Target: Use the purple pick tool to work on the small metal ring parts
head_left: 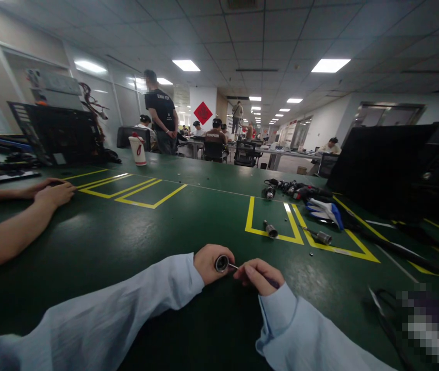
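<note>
My left hand (205,262) is closed around a round metal connector (221,264), its open end facing me. In my right hand (260,275) is a slim screwdriver (272,282) with a dark handle; its thin shaft reaches left to the connector's side. Whether the tip sits in a screw is too small to tell. Beyond my hands, one metal connector (271,230) lies inside a yellow taped outline, and another metal connector (323,237) lies in the outline to its right.
The green table (157,232) carries yellow tape outlines. At the right are a blue-and-white glove (325,212), black cables (294,188) and a dark monitor (385,165). A co-worker's hands (54,193) rest at the left. A white cup (137,149) stands farther back.
</note>
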The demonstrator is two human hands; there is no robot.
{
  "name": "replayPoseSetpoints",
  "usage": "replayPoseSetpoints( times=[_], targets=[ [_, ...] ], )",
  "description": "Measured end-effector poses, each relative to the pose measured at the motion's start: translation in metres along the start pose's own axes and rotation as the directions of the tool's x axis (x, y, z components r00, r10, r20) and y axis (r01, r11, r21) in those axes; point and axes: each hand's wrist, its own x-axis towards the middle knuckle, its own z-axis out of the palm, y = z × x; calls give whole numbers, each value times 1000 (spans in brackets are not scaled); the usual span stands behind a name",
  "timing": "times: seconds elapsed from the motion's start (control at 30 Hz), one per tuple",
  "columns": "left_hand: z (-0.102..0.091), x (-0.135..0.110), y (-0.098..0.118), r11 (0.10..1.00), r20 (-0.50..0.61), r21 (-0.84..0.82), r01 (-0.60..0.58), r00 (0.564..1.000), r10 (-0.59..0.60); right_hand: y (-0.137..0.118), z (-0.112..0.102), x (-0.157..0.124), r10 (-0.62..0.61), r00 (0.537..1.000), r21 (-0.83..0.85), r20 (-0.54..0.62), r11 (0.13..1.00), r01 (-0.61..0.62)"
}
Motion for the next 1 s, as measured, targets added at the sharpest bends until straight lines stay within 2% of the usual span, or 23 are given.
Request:
replayPoseSetpoints(
  times=[0.07, 0.13, 0.2, 0.23, 0.27, 0.33, 0.4, 0.43, 0.5, 0.57, 0.63, 0.73, 0.8, 0.9, 0.93, 1.0],
  targets=[
    [1, -1, 0, 994, 3, 105, 10, 1000, -11, -2, 4, -2, -228, 973, -199, -47, 956, 214],
    [3, -1, 1, 973, 15, 231, -9, 1000, 6, -4, 8, -5, -429, 902, -322, -60, 863, 389],
    [3, -2, 3, 945, 33, 325, -46, 999, 37, -5, 11, -7, -519, 853, -350, -57, 811, 469],
    [3, -3, 3, 935, 41, 350, -62, 998, 51, -5, 11, -7, -525, 849, -343, -54, 809, 478],
    [2, -3, 4, 930, 46, 360, -76, 997, 63, -4, 10, -8, -511, 858, -323, -51, 822, 470],
    [2, -4, 5, 936, 42, 340, -89, 996, 79, -2, 5, -6, -409, 911, -255, -46, 887, 385],
    [0, -4, 4, 957, 25, 274, -93, 996, 89, 2, 0, -3, -218, 976, -157, -30, 965, 210],
    [0, -4, 4, 969, 11, 231, -88, 996, 87, 4, -3, -1, -111, 994, -95, -16, 990, 109],
    [-2, -4, 3, 990, -20, 131, -60, 998, 63, 7, -7, 2, 63, 998, 44, 22, 997, -64],
    [-3, -3, 2, 999, -40, 26, -26, 999, 27, 9, -7, 5, 147, 988, 166, 54, 974, -154],
    [-3, -2, 2, 999, -47, -55, -1, 999, -2, 9, -5, 5, 166, 985, 217, 57, 961, -174],
    [-2, -1, 1, 998, -46, -62, 21, 999, -24, 6, -1, 2, 121, 993, 109, -9, 987, -120],
    [-1, -2, 1, 999, -38, 13, 33, 999, -33, 3, 3, -2, -4, 998, -21, -69, 1000, 2],
    [-1, -3, 1, 987, -11, 163, 9, 1000, -8, 1, 5, -7, -211, 973, -134, -91, 971, 198],
    [-1, -3, 2, 980, 0, 200, -12, 1000, 12, 0, 4, -7, -224, 971, -141, -85, 967, 211],
    [-1, -4, 3, 969, 19, 241, -60, 998, 57, 0, 1, -6, -139, 989, -117, -55, 984, 132]
  ],
)
